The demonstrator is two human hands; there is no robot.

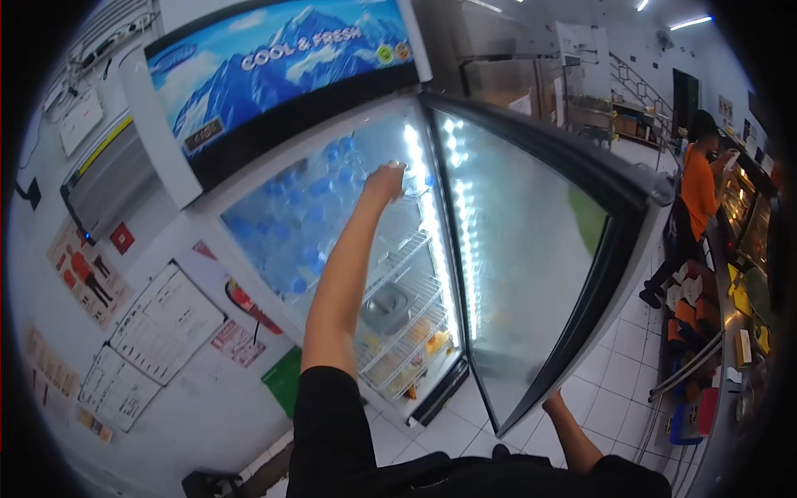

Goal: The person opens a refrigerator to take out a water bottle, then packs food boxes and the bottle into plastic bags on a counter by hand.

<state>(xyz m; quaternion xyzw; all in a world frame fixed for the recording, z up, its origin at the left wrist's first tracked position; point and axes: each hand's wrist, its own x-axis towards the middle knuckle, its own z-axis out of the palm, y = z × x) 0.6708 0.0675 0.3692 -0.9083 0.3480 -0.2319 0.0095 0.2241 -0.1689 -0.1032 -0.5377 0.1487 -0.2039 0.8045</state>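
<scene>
My left hand (387,179) is raised inside the open display fridge, near the upper wire shelf (407,205). Its fingers are curled closed, with a small pale bit showing at the fingertips; what they hold is too small to name. Blue-capped water bottles (311,212) fill the fridge to the left of my arm. Below, a metal container with a lid (386,305) rests on a wire rack. Low at the edge of the glass door (523,249) is my right hand (552,402), its fingers hidden behind the door.
The door's dark frame (610,274) juts out to the right. Beyond it, a person in an orange top (699,187) stands by a counter (735,324) with bins beneath. A whiteboard (166,319) and a fire extinguisher (241,299) are on the left wall.
</scene>
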